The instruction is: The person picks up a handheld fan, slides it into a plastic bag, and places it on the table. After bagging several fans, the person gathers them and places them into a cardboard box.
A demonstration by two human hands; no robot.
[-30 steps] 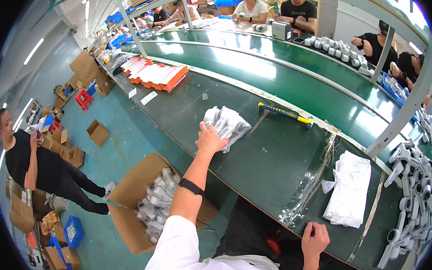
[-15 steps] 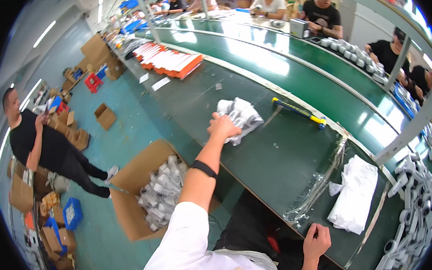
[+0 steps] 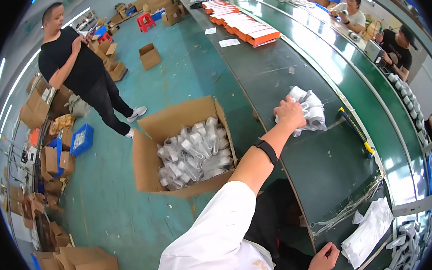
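Bagged parts (image 3: pixel 314 110) sit on the dark green tabletop (image 3: pixel 322 173), under the person's left hand (image 3: pixel 291 113); they are white, rounded pieces inside clear, wrinkled plastic that shines in places; the left grip is closed over the near side of the bag, pinching plastic and parts together; the right hand (image 3: pixel 325 258) is by the tabletop's near edge, its grip curled in with the fingers pressed together.

The tabletop is smooth and a little scuffed; a yellow-and-blue hammer (image 3: pixel 357 132) lies to the right of the bag, a folded white plastic bag (image 3: pixel 368 232) lies nearer the person, and a row of orange-and-white boxes (image 3: pixel 241 24) lies towards the far end; beside the tabletop, on the blue-green floor (image 3: pixel 127 214), stands an open carton (image 3: pixel 146 161) with many similar wrapped pieces (image 3: pixel 192 151) in it; a person in black (image 3: pixel 78 59) stands beyond it, and others sit across the shiny green conveyor (image 3: pixel 327 59).

The left fingertips are partly hidden; the right palm is out of sight, so I cannot tell whether it holds anything; grey parts (image 3: pixel 406 247) at lower right are cut off by the dark rim.
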